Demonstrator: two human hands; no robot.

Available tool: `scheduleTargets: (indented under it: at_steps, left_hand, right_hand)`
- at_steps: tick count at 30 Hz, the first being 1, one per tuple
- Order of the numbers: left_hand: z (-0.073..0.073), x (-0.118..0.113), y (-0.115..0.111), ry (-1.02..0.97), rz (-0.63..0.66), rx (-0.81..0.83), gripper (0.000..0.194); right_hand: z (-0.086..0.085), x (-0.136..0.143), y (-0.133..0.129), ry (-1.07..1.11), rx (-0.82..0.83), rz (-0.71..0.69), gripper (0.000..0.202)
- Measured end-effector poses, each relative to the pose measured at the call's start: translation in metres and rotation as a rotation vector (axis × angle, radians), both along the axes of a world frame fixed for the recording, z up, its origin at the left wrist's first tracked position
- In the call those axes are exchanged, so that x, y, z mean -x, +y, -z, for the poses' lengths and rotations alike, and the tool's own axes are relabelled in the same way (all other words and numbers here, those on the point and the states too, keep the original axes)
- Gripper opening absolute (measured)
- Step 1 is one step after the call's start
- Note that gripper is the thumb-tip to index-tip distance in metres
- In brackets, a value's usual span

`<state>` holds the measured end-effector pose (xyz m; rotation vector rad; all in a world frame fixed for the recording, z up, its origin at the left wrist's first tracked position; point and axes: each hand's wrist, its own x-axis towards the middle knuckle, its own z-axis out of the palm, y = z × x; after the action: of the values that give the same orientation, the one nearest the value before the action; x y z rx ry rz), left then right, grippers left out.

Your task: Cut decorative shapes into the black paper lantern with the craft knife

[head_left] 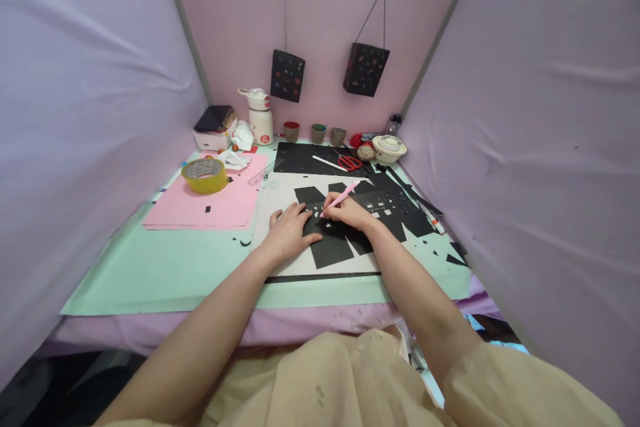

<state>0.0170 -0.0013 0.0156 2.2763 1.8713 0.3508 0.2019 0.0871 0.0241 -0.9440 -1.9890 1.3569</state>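
A sheet of black cut-out paper point(331, 247) lies on a white board point(295, 265), with flaps sticking out and small shapes, one a star, cut through it. In a pinch grip, my right hand point(350, 210) holds a slim pink pen-shaped craft knife point(345, 193), its lower end down at the paper; the tip is too small to make out. My left hand point(289, 233) lies flat with fingers spread, its fingertips and thumb touching the paper's left edge. Near the right hand, rows of small openings run through the black paper.
Left are pink sheets point(170, 207) bearing a yellow tape roll point(205, 177). Behind lie red-handled scissors point(349, 163) and a white stick point(329, 163). A bottle point(261, 123), small cups point(319, 133) and a lidded bowl point(389, 149) line the back. Black lanterns point(367, 70) hang above.
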Motion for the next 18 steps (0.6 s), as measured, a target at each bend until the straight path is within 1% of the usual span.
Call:
scheduleTargets:
  at_steps: [6,18]
  left_hand:
    - [-0.0023,-0.0001,-0.0006,-0.002,0.004,0.004,0.057]
    - [-0.0003,0.0009,0.0001,-0.007,0.006,0.003,0.058]
  right_hand:
    - [-0.0047,-0.0044,0.0025,-0.066,-0.016,-0.066,0.011]
    - [-0.0034,-0.0034,0.0041,-0.097,-0.027,-0.081,0.006]
